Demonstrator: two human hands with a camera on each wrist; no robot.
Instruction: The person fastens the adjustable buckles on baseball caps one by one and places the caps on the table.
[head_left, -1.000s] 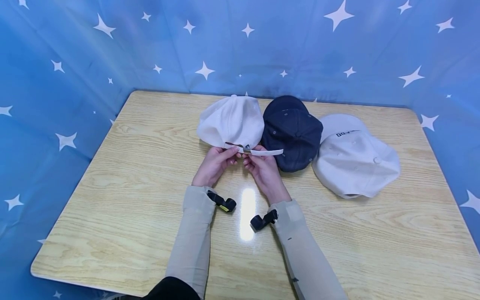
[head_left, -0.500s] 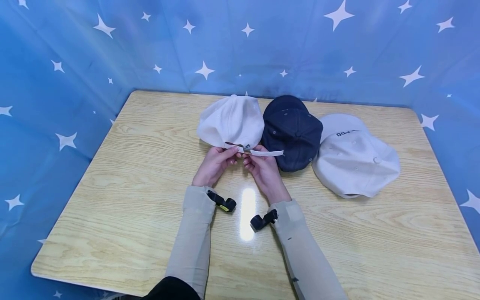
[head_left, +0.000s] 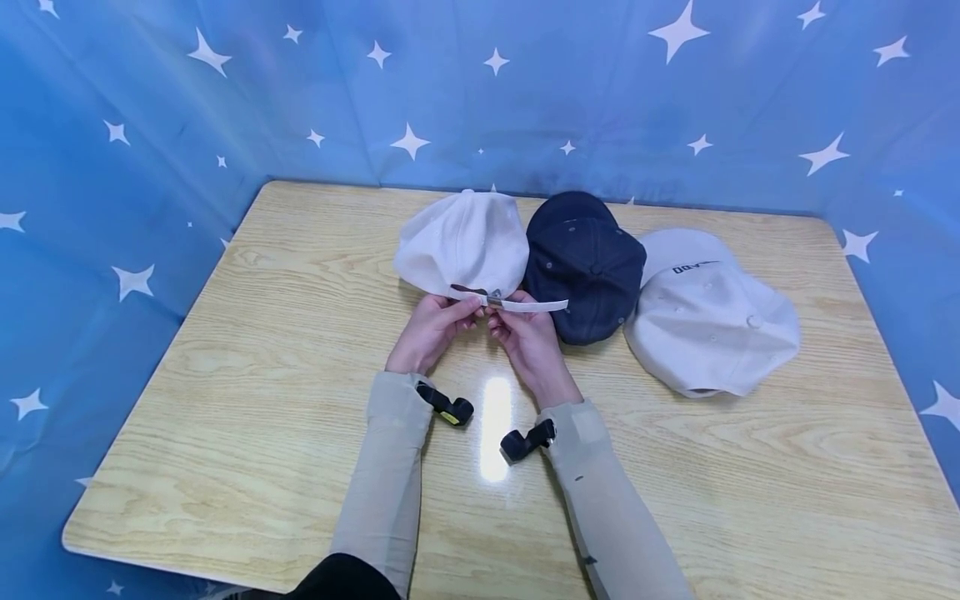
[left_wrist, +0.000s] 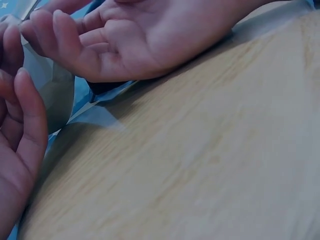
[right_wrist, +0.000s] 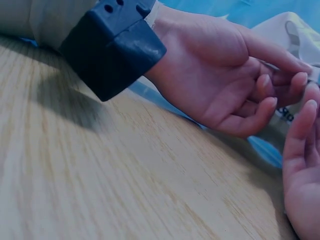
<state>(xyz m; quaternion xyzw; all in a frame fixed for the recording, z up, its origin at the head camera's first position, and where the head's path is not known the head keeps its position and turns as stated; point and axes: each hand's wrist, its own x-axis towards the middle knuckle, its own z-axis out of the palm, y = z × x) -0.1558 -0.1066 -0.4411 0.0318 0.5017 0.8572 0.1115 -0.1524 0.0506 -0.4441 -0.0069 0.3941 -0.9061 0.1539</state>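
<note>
A white baseball cap [head_left: 465, 242] stands at the back of the table, its rear side toward me. Across its back opening runs a white strap [head_left: 536, 307] with a small metal buckle [head_left: 494, 302]; the strap's free end sticks out to the right, over a navy cap. My left hand [head_left: 429, 329] pinches the strap just left of the buckle, thumb on top. On the buckle's right side my right hand [head_left: 531, 342] pinches the strap, thumb along it. Both hands' fingertips nearly meet under the buckle. In the right wrist view the right hand [right_wrist: 215, 75] shows curled fingers.
The navy cap [head_left: 588, 283] sits right beside the white one. Farther right lies another white cap [head_left: 712, 321] with dark lettering on its front. All rest on a wooden table [head_left: 262, 375], with a blue star-patterned curtain [head_left: 450, 92] behind it.
The left thumb has shifted slightly right along the strap toward the buckle. The caps and the right hand stay practically where they were.
</note>
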